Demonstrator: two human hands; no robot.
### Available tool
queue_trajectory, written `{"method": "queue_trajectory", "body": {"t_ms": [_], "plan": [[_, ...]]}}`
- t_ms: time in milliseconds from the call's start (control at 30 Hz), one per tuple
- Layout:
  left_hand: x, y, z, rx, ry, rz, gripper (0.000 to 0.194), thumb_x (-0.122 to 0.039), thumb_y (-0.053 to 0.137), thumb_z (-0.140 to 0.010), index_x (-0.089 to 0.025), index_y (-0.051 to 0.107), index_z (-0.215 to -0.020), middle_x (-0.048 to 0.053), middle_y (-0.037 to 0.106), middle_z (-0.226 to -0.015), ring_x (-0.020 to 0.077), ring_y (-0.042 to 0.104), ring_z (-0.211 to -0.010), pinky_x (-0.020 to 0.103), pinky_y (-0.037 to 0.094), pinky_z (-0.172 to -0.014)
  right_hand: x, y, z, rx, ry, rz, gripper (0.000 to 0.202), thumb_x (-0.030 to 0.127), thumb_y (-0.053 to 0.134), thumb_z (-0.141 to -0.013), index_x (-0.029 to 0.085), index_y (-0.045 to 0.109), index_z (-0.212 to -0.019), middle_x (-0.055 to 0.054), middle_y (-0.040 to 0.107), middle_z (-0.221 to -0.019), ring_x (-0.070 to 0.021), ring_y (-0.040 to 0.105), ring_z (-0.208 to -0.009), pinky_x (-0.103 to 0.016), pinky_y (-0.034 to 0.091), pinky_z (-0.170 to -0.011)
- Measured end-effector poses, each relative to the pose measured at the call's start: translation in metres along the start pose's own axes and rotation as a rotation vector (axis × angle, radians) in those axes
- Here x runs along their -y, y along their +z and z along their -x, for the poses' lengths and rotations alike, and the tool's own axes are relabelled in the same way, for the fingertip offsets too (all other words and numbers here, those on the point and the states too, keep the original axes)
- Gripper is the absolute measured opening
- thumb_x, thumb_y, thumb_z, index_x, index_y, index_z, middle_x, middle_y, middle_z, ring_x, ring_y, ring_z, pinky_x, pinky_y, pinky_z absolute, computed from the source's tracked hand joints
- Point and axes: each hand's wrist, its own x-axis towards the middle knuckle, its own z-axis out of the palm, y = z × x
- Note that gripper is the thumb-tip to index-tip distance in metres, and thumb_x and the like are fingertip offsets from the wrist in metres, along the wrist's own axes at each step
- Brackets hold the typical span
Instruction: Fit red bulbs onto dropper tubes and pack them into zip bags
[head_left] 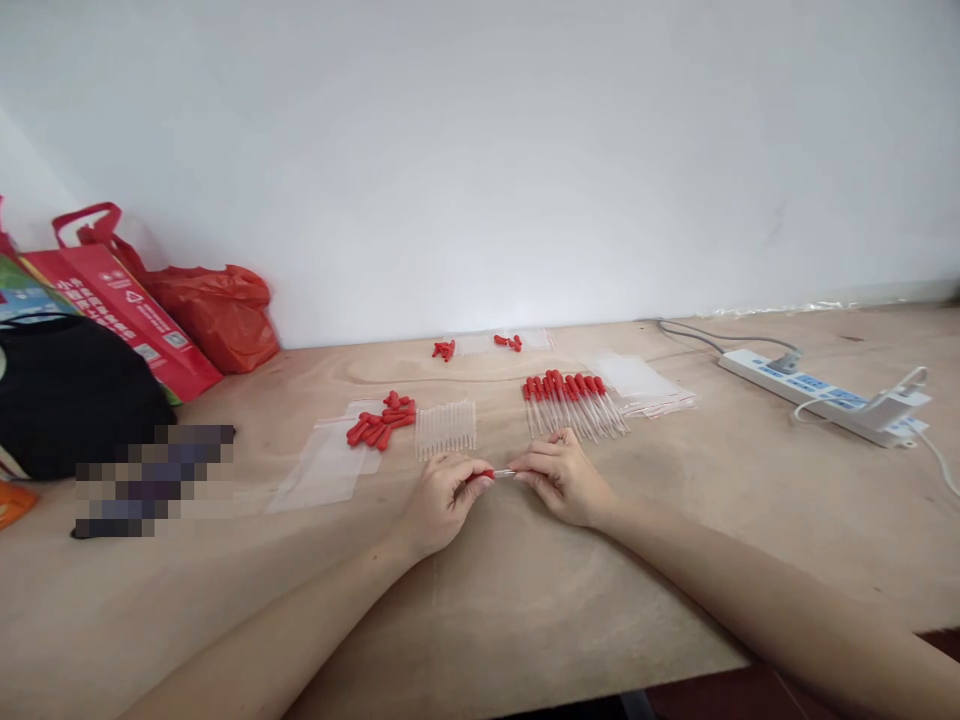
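Observation:
My left hand [448, 498] pinches a red rubber bulb [484, 477] near the middle of the table. From the bulb a thin clear tube [504, 473] runs right, its other end between the closed fingers of my right hand [562, 478]. Just beyond my left hand lies a row of clear tubes [446, 428], with a pile of loose red bulbs [384, 422] to its left. Beyond my right hand, several droppers with red bulbs [574, 400] lie side by side, tips toward me.
Clear plastic bags [319, 468] lie at the left, and more bags [645, 382] at the right. Farther back are small red bulbs [444, 350]. A white power strip [817, 395] with cables is at the right; red bags [217, 310] and a black bag [82, 400] stand left.

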Motion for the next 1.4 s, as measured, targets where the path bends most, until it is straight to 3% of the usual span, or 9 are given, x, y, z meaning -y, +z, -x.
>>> {"method": "queue_trajectory", "body": {"t_ms": [167,500,867,1167,1300,1400], "plan": [[0.002,0.002,0.002,-0.012,0.090,-0.085,0.020,-0.027,0.040,-0.086,-0.019,0.056,-0.078,-0.002,0.061,-0.066,0.0122,0.055,-0.063,0.033,0.032,-0.080,0.001,-0.004,-0.001,0.059,-0.061,0.111,0.019,0.020,0.042,-0.084,0.020,0.061,-0.088,0.000,0.063,-0.073,-0.0105,0.051,-0.064,-0.031,0.021,-0.070],[-0.003,0.002,0.004,0.021,0.156,-0.191,0.018,-0.023,0.039,-0.086,-0.018,0.054,-0.077,0.000,0.061,-0.071,0.0123,0.054,-0.067,0.034,0.029,-0.085,0.010,0.002,0.000,0.025,-0.123,0.240,0.025,0.018,0.035,-0.084,0.015,0.058,-0.074,-0.001,0.056,-0.066,-0.0106,0.038,-0.055,-0.030,0.019,-0.063],[0.001,0.003,-0.002,0.066,0.204,-0.225,0.020,-0.023,0.037,-0.086,-0.018,0.055,-0.079,0.001,0.062,-0.071,0.0134,0.055,-0.070,0.035,0.029,-0.086,0.007,0.008,-0.001,0.071,-0.082,0.167,0.026,0.019,0.033,-0.086,0.016,0.057,-0.076,-0.001,0.058,-0.067,-0.0108,0.044,-0.059,-0.029,0.021,-0.064],[0.014,-0.011,-0.007,0.025,0.178,-0.301,0.017,-0.024,0.039,-0.087,-0.021,0.056,-0.085,0.000,0.065,-0.079,0.0145,0.057,-0.077,0.038,0.020,-0.093,0.013,-0.006,-0.011,0.151,-0.055,0.297,0.019,0.022,0.043,-0.083,0.020,0.061,-0.087,-0.005,0.061,-0.078,-0.0160,0.048,-0.076,-0.030,0.024,-0.065],[0.021,-0.014,-0.006,-0.182,0.059,-0.363,0.028,-0.032,0.048,-0.082,-0.019,0.050,-0.107,0.007,0.060,-0.101,0.0207,0.052,-0.095,0.036,0.028,-0.088,0.002,-0.007,-0.012,0.077,0.170,0.233,0.018,0.020,0.044,-0.081,0.018,0.059,-0.090,-0.004,0.062,-0.076,-0.0163,0.052,-0.074,-0.029,0.030,-0.065],[0.031,-0.020,-0.007,-0.252,-0.031,-0.388,0.025,-0.032,0.049,-0.080,-0.019,0.052,-0.101,0.007,0.060,-0.097,0.0217,0.052,-0.094,0.035,0.032,-0.084,-0.013,-0.005,-0.024,-0.051,0.457,0.132,0.028,0.019,0.044,-0.078,0.016,0.051,-0.105,-0.003,0.063,-0.074,-0.0150,0.056,-0.067,-0.026,0.035,-0.062]]}}
